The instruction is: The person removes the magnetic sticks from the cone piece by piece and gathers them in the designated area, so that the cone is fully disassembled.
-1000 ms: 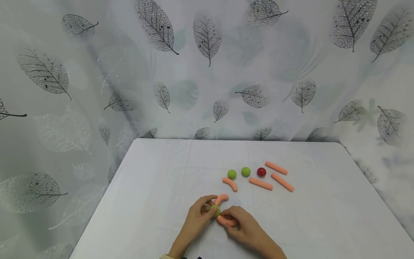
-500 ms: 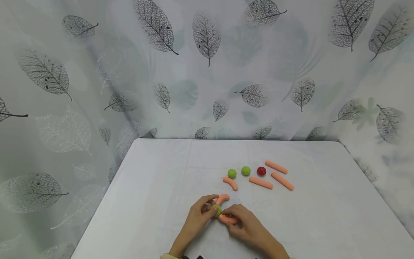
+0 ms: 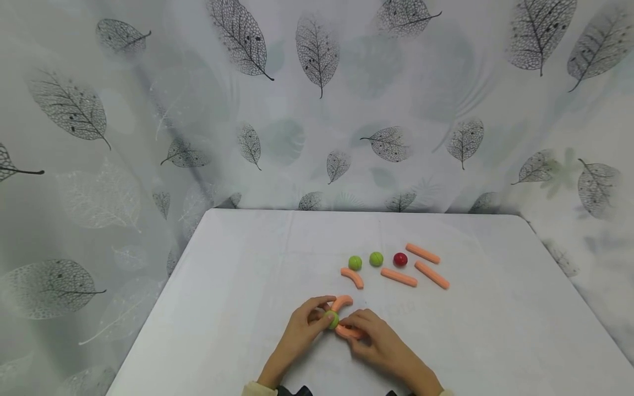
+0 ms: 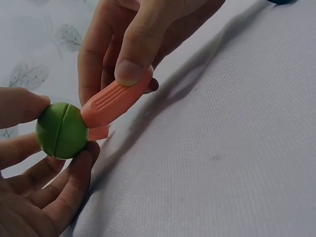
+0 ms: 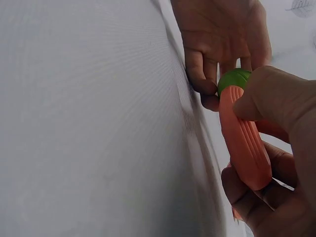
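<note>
My left hand (image 3: 301,329) pinches a green ball (image 4: 61,131) with a seam line, between thumb and fingers. My right hand (image 3: 378,344) grips a curved orange stick (image 5: 244,143) with grooves along its side. One end of that stick meets the ball in the left wrist view. A second curved orange stick (image 3: 343,301) reaches out from the ball's far side in the head view; its contact with the ball is partly hidden by the left fingers. Both hands are low over the front part of the white table.
Beyond the hands lie a loose curved stick (image 3: 352,278), two green balls, one here (image 3: 355,263) and one here (image 3: 376,259), and a red ball (image 3: 400,259). Three straight orange sticks lie to their right, the nearest stick (image 3: 398,277) among them. A leaf-patterned curtain (image 3: 317,110) hangs behind the white table (image 3: 238,264).
Both hands and the pieces they hold have shifted very slightly in the head view, along with a small camera movement. The grips look the same, and the loose pieces stay in place.
</note>
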`<action>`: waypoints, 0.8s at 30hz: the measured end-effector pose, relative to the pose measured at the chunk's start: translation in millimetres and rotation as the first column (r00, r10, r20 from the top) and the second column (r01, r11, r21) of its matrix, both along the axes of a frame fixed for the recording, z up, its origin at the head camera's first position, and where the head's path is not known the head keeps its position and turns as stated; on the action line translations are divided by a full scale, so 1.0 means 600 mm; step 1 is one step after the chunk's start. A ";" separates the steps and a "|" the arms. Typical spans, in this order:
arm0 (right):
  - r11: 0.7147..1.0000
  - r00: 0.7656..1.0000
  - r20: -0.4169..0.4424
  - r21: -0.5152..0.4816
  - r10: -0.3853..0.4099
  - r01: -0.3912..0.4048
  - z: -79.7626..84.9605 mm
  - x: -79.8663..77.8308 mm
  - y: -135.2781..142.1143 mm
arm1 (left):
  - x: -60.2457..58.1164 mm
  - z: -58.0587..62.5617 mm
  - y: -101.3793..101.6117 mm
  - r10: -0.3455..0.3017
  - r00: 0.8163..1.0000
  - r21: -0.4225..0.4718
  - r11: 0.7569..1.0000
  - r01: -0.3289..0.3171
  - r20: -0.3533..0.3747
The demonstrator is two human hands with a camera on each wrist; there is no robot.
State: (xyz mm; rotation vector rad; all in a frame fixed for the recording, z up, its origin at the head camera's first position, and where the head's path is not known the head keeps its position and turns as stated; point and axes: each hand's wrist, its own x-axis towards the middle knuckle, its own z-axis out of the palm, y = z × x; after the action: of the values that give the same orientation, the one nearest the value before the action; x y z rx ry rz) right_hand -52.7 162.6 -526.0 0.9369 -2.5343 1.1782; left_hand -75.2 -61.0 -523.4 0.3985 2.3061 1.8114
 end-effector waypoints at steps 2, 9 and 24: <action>1.000 1.000 -0.002 0.006 0.005 -0.005 0.000 0.000 0.002 | -0.001 0.000 -0.001 -0.002 1.000 -0.008 1.000 0.002 0.002; 1.000 0.999 0.043 0.018 -0.004 0.003 0.000 -0.003 0.011 | -0.003 0.002 -0.005 0.005 1.000 -0.020 1.000 -0.005 0.014; 0.976 0.976 0.040 0.045 -0.213 0.211 0.003 -0.023 0.051 | -0.013 0.000 -0.016 0.035 0.989 0.067 0.997 -0.044 0.144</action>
State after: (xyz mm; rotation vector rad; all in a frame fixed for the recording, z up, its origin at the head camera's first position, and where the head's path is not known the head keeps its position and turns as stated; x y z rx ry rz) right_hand -66.2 193.1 -524.3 0.6338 -2.6244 1.0995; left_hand -83.0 -70.5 -523.2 0.2263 2.1751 1.8773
